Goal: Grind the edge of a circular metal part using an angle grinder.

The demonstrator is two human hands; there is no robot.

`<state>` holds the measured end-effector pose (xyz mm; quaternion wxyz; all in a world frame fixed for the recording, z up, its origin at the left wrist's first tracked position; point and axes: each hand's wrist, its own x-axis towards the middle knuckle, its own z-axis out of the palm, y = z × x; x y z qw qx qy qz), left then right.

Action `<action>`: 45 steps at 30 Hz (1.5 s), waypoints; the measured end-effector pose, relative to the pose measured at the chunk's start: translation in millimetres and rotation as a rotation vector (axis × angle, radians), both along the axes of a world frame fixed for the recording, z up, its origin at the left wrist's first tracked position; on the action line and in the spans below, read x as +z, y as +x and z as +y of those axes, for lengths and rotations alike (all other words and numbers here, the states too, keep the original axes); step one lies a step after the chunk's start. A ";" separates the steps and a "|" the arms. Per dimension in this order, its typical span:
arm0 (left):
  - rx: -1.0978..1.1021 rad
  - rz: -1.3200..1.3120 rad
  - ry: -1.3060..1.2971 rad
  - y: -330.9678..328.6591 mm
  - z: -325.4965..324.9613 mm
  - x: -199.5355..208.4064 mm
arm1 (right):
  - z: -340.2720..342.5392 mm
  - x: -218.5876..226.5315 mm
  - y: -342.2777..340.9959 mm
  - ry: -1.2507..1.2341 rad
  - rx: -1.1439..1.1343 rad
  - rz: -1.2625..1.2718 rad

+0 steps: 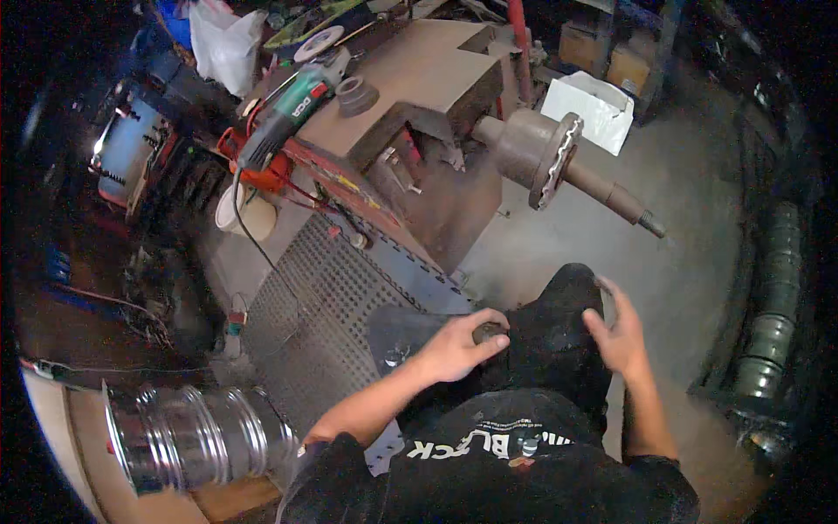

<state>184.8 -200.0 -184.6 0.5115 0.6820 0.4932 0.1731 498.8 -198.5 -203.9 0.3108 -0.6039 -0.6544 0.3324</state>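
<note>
Black T-shirt fabric [572, 485] lies nearest; my left fingers [482, 353] grip a small dark piece [489, 331] at my lap [534, 349], my right fingers [621, 304] loosely parted at my knee [569, 286]; ahead stands the bench [419, 65].

On my feed the room is dim, its edges sunk into black, the middle better lit. I see a bare grey floor [524, 253] and a dark studded mat [305, 301] beside a brown-topped bench [419, 61]. A red post [521, 57] stands by the bench's far end, cardboard boxes [580, 45] near it. A pale bucket [255, 221] sits left of the bench.
</note>
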 end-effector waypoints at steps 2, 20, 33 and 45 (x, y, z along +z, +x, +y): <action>-0.057 0.236 0.384 -9.0 17.0 43.1 | -0.6 -12.9 10.1 -0.081 -0.061 0.035; 0.304 1.159 1.219 -63.9 266.8 132.7 | -46.7 -61.2 63.2 -0.207 -0.074 -0.131; 0.301 0.853 1.336 -50.2 202.5 136.5 | 125.3 80.8 40.5 0.490 -0.033 -0.612; 0.261 0.578 0.659 -119.4 -17.2 -24.5 | 197.9 79.3 -15.0 0.187 0.248 -0.809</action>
